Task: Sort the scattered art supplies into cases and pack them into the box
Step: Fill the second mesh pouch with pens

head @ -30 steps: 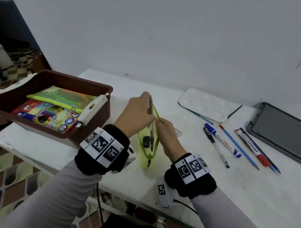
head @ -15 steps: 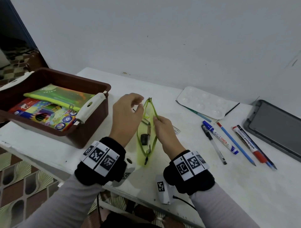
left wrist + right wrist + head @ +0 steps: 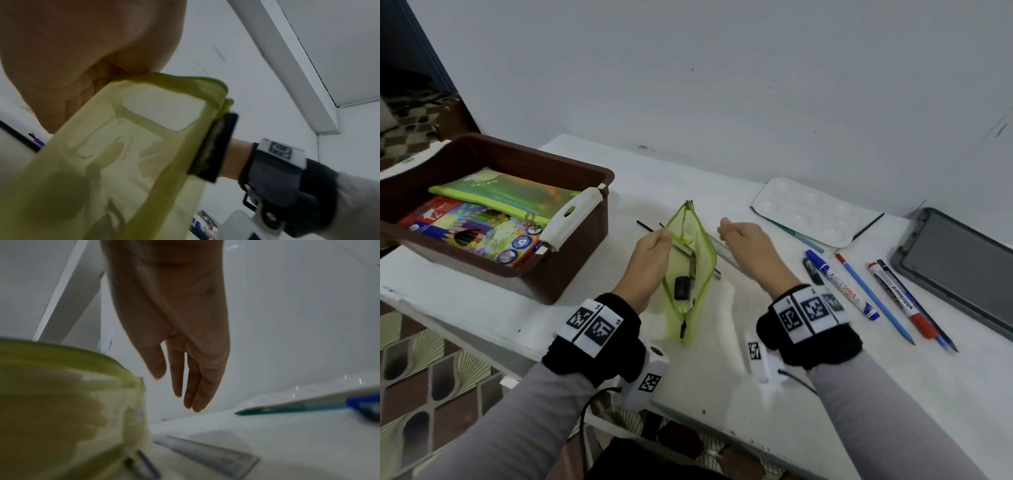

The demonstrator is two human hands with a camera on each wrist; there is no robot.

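A lime-green mesh pouch [image 3: 690, 270] stands unzipped on the white table [image 3: 722, 377], with a black sharpener and a metal tool inside. My left hand [image 3: 650, 255] pinches its left rim; the left wrist view shows the pouch [image 3: 115, 162] close against the palm. My right hand [image 3: 746, 248] hovers just right of the pouch, fingers straight and holding nothing [image 3: 185, 353]. A clear ruler [image 3: 724, 251] lies between the pouch and my right hand. The brown box [image 3: 582, 219] at the left holds a green case [image 3: 500, 195] and a coloured pencil pack [image 3: 472, 233].
Right of my hands lie a blue marker [image 3: 840, 284], a blue pen [image 3: 873, 296], a red whiteboard marker [image 3: 900, 298] and a black pen [image 3: 813, 270]. A white paint palette [image 3: 808, 210] sits behind them. A grey tin lid [image 3: 959, 267] lies far right.
My right hand let go of the pouch's right rim and moved right, opening. My left hand dropped from the upper rim and now pinches the left rim. The metal tool sits inside the pouch.
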